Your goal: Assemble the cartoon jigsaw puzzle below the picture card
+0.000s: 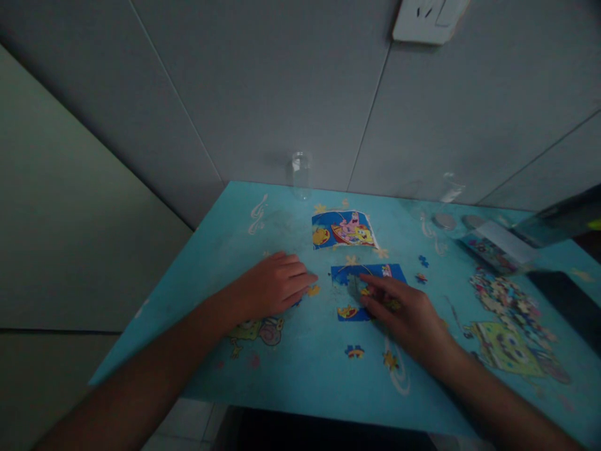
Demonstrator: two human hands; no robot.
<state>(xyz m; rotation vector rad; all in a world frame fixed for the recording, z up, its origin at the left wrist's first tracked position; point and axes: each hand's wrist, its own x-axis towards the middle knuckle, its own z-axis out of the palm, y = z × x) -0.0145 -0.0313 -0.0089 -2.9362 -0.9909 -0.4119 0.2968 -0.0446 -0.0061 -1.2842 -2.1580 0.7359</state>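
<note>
Overlapping the part-assembled blue cartoon jigsaw (369, 270), the right hand (409, 308) is slightly parted; the left hand (282, 285) is loosely curled upon the turquoise desk (220, 244); either's grip cannot be told.

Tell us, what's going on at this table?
A person is working at a partly joined jigsaw puzzle. The right hand is over its right side; whether it grips a piece is unclear. The left hand is on the table, left of the puzzle, near a yellow piece. A picture sheet lies just beyond, and a heap of pieces to the right.
</note>
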